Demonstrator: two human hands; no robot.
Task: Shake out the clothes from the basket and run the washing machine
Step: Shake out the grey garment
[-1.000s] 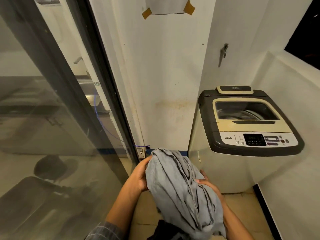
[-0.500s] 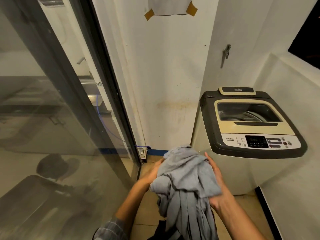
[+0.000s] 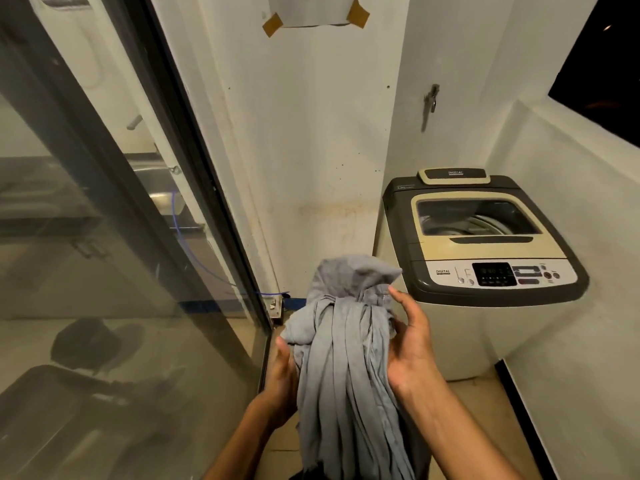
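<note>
Near the bottom middle, just left of the washing machine (image 3: 485,306), holding up a grey garment (image 3: 346,368) between both hands. No longer carrying it as a rounded bundle draped over the wrists, as a second ago; now letting it drop in long narrow folds from a gathered knot at the top, with the tail running out of view at the near edge. Probably opening it up for the shake, so still working on the first part of the task and not yet loading.

Gripping the left side of the cloth with the left hand (image 3: 282,379), now sitting lower than before, thumb lying across the front and the other fingers hidden behind the folds. Bringing the right hand (image 3: 412,344) out from under the bundle to the right side of the cloth, palm turned to the left, thumb pointing up and the fingers bent into the gathered folds, loosely rather than tightly as far as can be judged. Keeping both forearms raised from the near edge, angled towards each other.

Further right, leaving the machine's lid (image 3: 485,249) down and its control panel (image 3: 498,273) untouched, well apart from either hand. Not seeing the basket clearly; only a dark shape at the near edge.
</note>
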